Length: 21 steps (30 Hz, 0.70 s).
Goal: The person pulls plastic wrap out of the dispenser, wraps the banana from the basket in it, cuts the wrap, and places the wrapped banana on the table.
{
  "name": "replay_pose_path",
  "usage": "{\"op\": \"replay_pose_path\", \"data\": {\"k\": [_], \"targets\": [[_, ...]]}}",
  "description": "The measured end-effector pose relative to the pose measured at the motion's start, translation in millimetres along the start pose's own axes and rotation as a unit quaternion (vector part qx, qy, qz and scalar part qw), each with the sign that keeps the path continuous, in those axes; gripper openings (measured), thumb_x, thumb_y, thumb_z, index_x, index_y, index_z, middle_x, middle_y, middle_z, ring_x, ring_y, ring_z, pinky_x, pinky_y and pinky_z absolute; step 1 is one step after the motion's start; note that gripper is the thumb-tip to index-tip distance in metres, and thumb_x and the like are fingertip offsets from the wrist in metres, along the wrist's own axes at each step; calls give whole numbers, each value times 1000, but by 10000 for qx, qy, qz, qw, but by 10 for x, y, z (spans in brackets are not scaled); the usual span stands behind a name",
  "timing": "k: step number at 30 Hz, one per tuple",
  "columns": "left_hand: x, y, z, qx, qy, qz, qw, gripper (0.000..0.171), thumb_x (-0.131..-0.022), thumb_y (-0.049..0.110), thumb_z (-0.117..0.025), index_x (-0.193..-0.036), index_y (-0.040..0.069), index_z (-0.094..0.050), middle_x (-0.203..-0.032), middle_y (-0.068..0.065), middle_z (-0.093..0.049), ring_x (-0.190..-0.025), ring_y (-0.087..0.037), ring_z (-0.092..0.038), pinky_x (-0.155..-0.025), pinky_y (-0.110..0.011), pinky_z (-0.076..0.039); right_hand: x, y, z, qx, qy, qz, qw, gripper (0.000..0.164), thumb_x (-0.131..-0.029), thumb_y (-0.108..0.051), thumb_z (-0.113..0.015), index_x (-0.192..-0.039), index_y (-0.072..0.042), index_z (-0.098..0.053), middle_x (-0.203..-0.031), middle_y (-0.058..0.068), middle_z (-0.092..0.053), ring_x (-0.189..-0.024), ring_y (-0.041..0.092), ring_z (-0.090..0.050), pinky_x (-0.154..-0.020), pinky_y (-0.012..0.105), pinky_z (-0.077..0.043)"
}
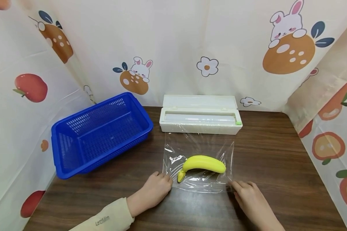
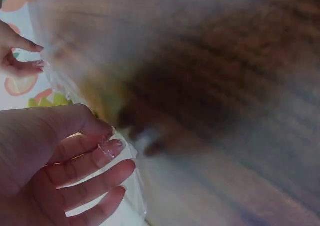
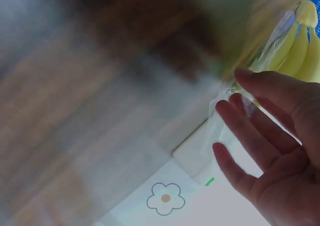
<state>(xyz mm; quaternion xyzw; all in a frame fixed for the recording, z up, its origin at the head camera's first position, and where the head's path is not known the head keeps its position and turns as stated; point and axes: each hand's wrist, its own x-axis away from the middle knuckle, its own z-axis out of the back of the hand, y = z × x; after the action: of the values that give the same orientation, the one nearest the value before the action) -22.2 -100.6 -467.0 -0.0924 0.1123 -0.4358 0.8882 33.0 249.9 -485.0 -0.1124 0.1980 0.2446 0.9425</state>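
Observation:
A sheet of clear cling film [image 1: 200, 142] stretches toward me from its white dispenser box [image 1: 200, 128]. Yellow toy bananas [image 1: 203, 163] lie within the sheet's outline, with shiny creases around them. My left hand [image 1: 154, 191] pinches the sheet's near left corner; in the left wrist view, film bunches between thumb [image 2: 95, 123] and index finger, the other fingers spread loosely. At the near right corner, my right hand [image 1: 250, 199] pinches the film between thumb [image 3: 265, 81] and fingertips. The film roll [image 1: 199, 118] shows inside the box, whose lid stands raised.
A blue plastic basket [image 1: 107, 144] sits at the left on the dark wooden table [image 1: 277, 160]. A green slider [image 1: 238, 123] is at the box's right end. Printed cloth [image 1: 176, 38] hangs behind and along both sides.

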Motion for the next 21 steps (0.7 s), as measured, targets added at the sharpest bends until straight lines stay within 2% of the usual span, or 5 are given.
{"op": "replay_pose_path", "data": {"k": [4,7,9,11,21], "targets": [[-38,-64,47,31,267,0,9996,9,-86,18,-81,-84,16,-73,-81,5,-68,-66,-13,-63,-60,-27,-47,-71,44,2,-184,258,95,9995,49,-58,9,-88,-105,1,-74,-92,10,-75,-80,28,-71,-76,49,-58],[-77,-116,99,69,446,2,9990,8,-86,19,-81,-85,16,-73,-87,4,-72,-68,-14,-64,-60,-28,-48,-117,66,8,-255,478,155,9984,12,-96,-3,-69,-106,2,-73,-92,12,-75,-80,30,-71,-76,50,-59],[-104,-146,118,85,561,17,9984,8,-86,18,-81,-85,17,-73,-88,3,-72,-69,-14,-65,-60,-28,-47,-153,70,9,-284,634,207,9974,35,-114,-18,-44,-108,2,-72,-92,12,-75,-79,31,-71,-75,50,-59],[-132,-169,122,94,631,30,9980,9,-86,18,-81,-83,18,-72,-86,4,-71,-69,-14,-65,-60,-28,-46,-190,71,1,-263,783,245,9963,61,-117,-32,-20,-108,2,-71,-90,12,-75,-78,29,-71,-75,48,-59],[-300,-213,68,105,580,133,9982,10,-85,19,-80,-81,22,-72,-73,5,-65,-61,-13,-61,-55,-25,-37,-361,68,6,-319,1195,331,9918,53,-118,-34,-29,-98,-2,-67,-86,7,-71,-75,25,-69,-71,42,-58]]}}
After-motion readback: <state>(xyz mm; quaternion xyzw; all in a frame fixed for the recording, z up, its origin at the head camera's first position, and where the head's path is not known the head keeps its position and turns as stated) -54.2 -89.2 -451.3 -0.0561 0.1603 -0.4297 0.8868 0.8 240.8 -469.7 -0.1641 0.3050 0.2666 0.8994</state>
